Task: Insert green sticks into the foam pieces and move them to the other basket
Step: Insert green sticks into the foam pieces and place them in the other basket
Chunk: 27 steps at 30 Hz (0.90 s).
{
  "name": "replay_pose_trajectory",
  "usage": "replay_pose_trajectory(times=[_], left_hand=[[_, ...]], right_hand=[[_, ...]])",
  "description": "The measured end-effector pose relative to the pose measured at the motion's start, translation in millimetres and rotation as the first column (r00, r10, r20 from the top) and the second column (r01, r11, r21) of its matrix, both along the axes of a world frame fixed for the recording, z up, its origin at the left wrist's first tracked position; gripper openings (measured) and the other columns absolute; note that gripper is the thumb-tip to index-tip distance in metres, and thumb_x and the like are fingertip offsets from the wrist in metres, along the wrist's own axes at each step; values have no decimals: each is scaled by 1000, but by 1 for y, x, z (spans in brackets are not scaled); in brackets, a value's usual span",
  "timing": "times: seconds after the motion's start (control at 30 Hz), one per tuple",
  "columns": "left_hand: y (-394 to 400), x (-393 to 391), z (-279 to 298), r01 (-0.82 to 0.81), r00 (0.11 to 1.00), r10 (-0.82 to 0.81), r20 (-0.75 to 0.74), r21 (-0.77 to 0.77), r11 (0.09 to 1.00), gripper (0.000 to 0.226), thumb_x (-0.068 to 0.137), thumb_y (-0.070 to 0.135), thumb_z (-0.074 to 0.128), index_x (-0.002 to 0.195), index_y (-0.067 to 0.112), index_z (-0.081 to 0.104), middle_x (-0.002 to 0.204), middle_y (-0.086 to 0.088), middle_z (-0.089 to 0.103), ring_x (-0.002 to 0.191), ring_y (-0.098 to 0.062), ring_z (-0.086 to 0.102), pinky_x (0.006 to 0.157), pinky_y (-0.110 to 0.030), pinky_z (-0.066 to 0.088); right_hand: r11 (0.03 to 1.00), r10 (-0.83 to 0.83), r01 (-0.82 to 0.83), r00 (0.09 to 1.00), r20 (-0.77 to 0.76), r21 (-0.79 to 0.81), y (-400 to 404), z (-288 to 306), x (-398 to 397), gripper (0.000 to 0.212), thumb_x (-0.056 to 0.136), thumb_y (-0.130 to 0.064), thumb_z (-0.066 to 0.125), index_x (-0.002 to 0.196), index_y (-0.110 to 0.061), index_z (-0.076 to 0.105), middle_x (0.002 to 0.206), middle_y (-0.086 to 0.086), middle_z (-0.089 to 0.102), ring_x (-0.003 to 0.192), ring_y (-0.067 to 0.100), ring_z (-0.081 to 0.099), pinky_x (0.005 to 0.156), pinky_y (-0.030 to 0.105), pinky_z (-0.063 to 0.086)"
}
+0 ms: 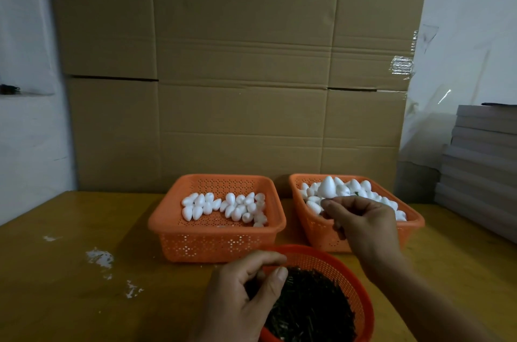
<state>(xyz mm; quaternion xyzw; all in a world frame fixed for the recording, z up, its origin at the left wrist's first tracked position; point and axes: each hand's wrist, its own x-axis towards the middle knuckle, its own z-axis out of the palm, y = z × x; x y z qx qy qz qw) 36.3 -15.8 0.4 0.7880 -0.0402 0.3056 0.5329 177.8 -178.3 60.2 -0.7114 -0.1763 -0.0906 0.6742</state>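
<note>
Two orange rectangular baskets stand on the table. The left basket (215, 238) holds a thin layer of white egg-shaped foam pieces (223, 207). The right basket (321, 232) is heaped with them. My right hand (361, 224) hovers over the right basket and pinches one foam piece (328, 187) held upright, a bit of green showing by my fingers. In front, a round orange basket (321, 257) holds dark green sticks (310, 305). My left hand (246, 297) is at its near left rim, thumb and forefinger curled together over the sticks; whether a stick is between them is hidden.
A wall of brown cardboard boxes (237, 76) rises right behind the baskets. A stack of grey flat boards (481, 168) stands at the right edge. White foam crumbs (99, 257) lie on the yellow-brown tabletop (84, 230) at the left.
</note>
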Motion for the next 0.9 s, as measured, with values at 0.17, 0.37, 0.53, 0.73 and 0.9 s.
replay_pose_trajectory(times=[0.17,0.37,0.53,0.73,0.9], left_hand=[[0,0,2,7,1000,-7,-16,6,1000,14,83,50,66,93,44,73,71,5,68,72,-8,66,65,-16,47],[-2,0,2,3,1000,-1,-24,72,997,15,80,44,65,94,46,71,65,10,67,65,-4,65,59,-11,44],[0,2,-1,-33,999,36,-27,115,993,12,81,45,71,93,48,70,73,7,67,71,-10,66,61,-14,47],[-3,3,-3,-53,998,50,27,113,992,29,69,67,59,90,50,70,70,7,65,66,-10,65,62,-17,47],[-4,4,-3,-75,997,73,24,111,991,30,68,69,57,89,50,69,67,9,64,62,-7,63,60,-15,45]], right_hand=[[961,-222,231,972,74,-151,-11,5,56,4,88,-16,74,88,-17,77,70,-4,73,67,11,68,62,31,55],[831,-380,420,907,178,-365,-14,12,106,12,90,-13,68,88,-10,79,73,11,73,68,29,69,73,48,61],[731,-415,462,885,210,-502,-10,16,126,19,86,-9,64,73,-2,76,69,17,71,69,33,68,70,46,60],[670,-458,479,868,193,-567,-5,11,135,19,82,-9,62,70,-6,76,65,13,69,64,30,65,66,39,58],[661,-474,486,861,184,-572,-4,12,138,20,83,-10,63,66,-9,74,63,11,68,62,26,63,61,33,54]])
